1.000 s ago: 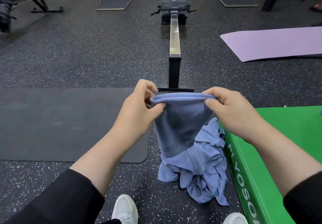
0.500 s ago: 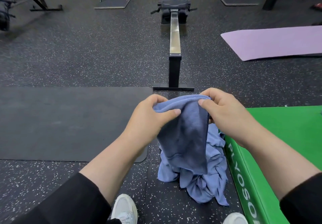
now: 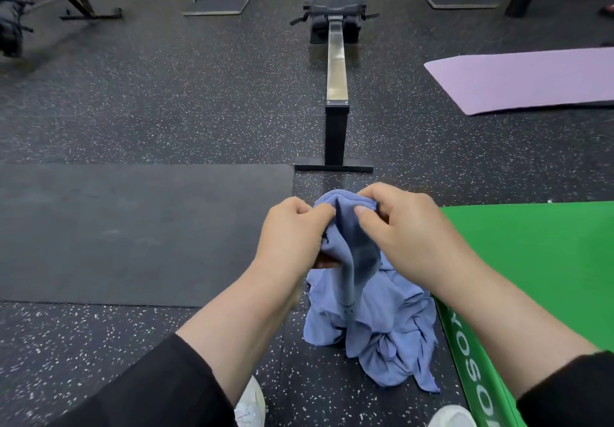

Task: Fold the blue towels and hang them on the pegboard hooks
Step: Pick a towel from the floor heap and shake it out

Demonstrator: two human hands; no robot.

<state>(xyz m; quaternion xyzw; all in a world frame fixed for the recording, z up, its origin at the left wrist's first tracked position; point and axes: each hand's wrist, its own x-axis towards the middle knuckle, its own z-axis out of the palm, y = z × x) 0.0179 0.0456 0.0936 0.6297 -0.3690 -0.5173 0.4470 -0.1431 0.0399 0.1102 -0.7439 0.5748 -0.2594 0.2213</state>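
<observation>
I hold a blue towel [image 3: 352, 244] up in front of me, doubled over and hanging down in a narrow fold. My left hand [image 3: 292, 230] pinches its top edge on the left side. My right hand [image 3: 402, 227] pinches the same edge on the right, almost touching the left hand. Below them a crumpled heap of more blue towels [image 3: 382, 337] lies on the floor beside the green box. No pegboard or hooks are in view.
A green plyo box [image 3: 531, 270] stands at my right. A black mat [image 3: 133, 230] lies to the left, a purple mat [image 3: 531, 78] at the far right. A rowing machine [image 3: 336, 71] stretches ahead. My white shoes [image 3: 252, 406] show at the bottom.
My hands have come together and dropped lower, bringing the towel's two top corners close and narrowing the hanging fold.
</observation>
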